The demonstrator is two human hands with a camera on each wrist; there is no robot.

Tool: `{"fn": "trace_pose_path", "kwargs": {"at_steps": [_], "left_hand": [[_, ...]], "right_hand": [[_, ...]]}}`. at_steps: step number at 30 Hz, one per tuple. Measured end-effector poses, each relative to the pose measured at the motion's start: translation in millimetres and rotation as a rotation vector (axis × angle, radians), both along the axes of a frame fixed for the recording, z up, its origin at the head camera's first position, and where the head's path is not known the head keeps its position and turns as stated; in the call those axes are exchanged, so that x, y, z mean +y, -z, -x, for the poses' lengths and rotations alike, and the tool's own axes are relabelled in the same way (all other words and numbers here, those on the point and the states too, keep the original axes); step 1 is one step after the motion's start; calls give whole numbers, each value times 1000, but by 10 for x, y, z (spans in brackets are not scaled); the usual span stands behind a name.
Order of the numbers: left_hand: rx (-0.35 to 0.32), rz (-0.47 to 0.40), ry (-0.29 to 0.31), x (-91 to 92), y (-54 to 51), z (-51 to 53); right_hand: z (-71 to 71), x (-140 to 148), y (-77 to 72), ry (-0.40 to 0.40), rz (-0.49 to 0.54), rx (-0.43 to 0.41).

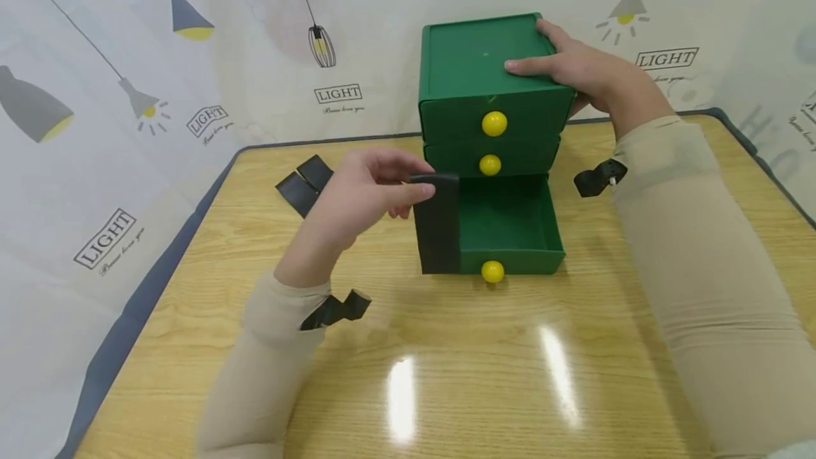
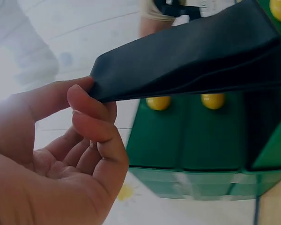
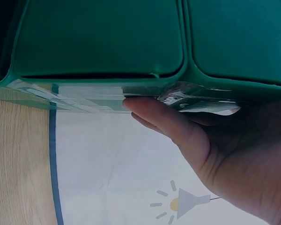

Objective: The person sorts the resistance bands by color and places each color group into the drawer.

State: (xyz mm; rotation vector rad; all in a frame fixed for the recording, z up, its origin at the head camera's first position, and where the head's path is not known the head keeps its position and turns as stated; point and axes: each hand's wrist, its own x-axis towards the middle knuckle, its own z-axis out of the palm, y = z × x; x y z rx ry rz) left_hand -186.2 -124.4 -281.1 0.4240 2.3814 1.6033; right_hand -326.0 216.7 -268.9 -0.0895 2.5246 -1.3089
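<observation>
A flat black leather-like case point(image 1: 438, 229) hangs upright from my left hand point(image 1: 363, 197), its top edge pinched between thumb and fingers. In the left wrist view the case point(image 2: 182, 54) is long and narrow, with a fold along one side. It hangs before the left part of the pulled-out bottom drawer point(image 1: 516, 262) of a green three-drawer box point(image 1: 472, 55). The inside of that drawer's left part is hidden behind it. My right hand point(image 1: 576, 69) holds the box at its upper right side, some fingers on top, others against the side wall point(image 3: 98, 91).
Yellow ball knobs, such as the top one point(image 1: 494, 123), sit on the drawer fronts; the upper two drawers are closed. Flat black pieces point(image 1: 296, 193) lie on the wooden table point(image 1: 472, 374) beyond my left wrist. A lamp-patterned cloth point(image 1: 255, 34) stands behind the table.
</observation>
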Motion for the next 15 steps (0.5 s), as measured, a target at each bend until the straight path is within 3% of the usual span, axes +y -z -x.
{"fn": "trace_pose_path", "kwargs": {"at_steps": [4,8,15], "left_hand": [[-2,36,-8,92,219,191],[39,53,-51,150,449,377],[87,128,-70,264,729,526]], "right_hand": [[9,0,4,0,-5,-3],[14,-2,6,0,-5,-7],[3,-4,1,0,-8,5]]}}
